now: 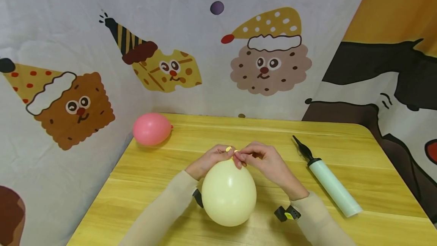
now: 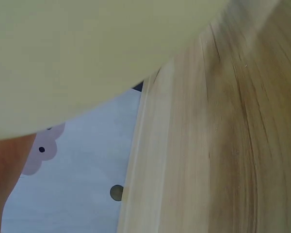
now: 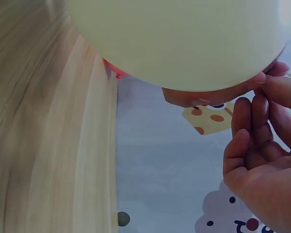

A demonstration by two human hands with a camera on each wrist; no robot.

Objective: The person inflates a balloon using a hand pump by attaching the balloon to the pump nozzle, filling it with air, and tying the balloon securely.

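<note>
A pale yellow inflated balloon hangs neck-up between the two hands, close over the table. My left hand grips the balloon's neck from the left, and a bit of yellow rubber shows at its fingers. From the right, my right hand pinches the neck's end between thumb and finger. In the right wrist view the right hand has its other fingers curled, and left-hand fingers show under the balloon. The balloon covers much of the left wrist view.
A pink balloon, tied off, lies at the table's back left corner. On the right lies a mint-green hand pump with a black nozzle. The wooden table meets a cartoon-printed cloth at the back.
</note>
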